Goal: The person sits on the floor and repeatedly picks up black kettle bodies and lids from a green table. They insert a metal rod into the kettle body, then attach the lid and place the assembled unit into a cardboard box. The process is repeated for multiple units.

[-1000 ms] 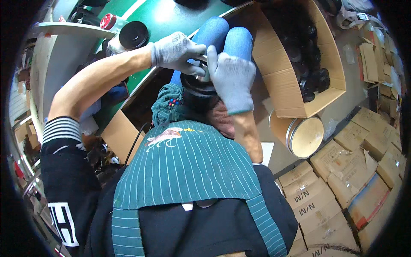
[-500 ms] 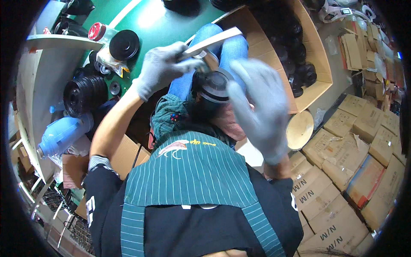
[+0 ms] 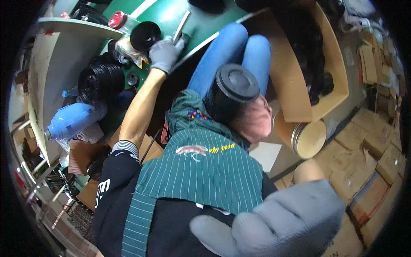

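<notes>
At the bench (image 3: 204,28), the left hand (image 3: 164,54) is gripping a bar (image 3: 181,27), seemingly parking it; the right hand (image 3: 278,220) (curled, contents unclear) is likely needing to steady the tub (image 3: 237,83)

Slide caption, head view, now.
Gloved left hand at a pale bar; gloved right hand in the foreground; black lidded cylinder between.

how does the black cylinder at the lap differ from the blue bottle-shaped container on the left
Colour: the black cylinder is dark all over; the blue bottle-shaped container is light blue.
Shape: the cylinder has a broad, ringed round end, while the container tapers to a narrow one.
Pose: the cylinder's round end faces up; the container lies on its side.
Shared: neither is touched by the left hand or right hand.
</notes>
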### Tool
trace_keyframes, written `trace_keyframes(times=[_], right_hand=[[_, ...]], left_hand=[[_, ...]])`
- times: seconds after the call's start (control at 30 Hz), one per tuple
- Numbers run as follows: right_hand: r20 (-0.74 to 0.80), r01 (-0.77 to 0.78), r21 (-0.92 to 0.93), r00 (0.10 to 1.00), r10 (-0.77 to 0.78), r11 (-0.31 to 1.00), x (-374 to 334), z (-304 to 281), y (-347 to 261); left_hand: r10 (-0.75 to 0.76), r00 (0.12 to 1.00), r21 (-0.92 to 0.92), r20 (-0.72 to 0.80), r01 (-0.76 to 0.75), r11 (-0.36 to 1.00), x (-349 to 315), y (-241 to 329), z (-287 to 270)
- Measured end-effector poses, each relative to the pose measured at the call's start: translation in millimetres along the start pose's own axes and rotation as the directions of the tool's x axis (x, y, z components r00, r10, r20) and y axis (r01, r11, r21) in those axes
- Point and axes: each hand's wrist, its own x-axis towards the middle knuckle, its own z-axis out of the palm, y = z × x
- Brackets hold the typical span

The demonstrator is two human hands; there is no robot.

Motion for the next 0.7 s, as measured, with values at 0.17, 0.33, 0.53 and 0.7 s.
trace_keyframes(times=[0.17, 0.33, 0.53, 0.7], right_hand=[[0.258, -0.116, 0.024, 0.960, 0.106, 0.993, -5.5, -16.9, -9.3], [0.474, -0.257, 0.142, 0.865, 0.163, 0.956, -1.6, -42.1, -3.3], [0.088, -0.066, -0.126, 0.993, 0.077, 0.990, -32.3, 9.0, -19.5], [0.163, -0.232, -0.055, 0.958, 0.238, 0.971, -18.4, -20.5, -30.9]], left_hand=[[0.006, 1.000, -0.091, 0.019, -0.005, 0.996, -20.1, 0.9, -13.6], [0.109, 0.955, 0.031, -0.275, -0.105, 0.994, -41.1, -22.8, -5.3], [0.710, 0.676, -0.609, -0.199, -0.653, 0.451, -94.4, 91.3, -89.0], [0.660, 0.735, -0.699, -0.155, -0.554, 0.453, -136.7, 121.4, -77.1]])
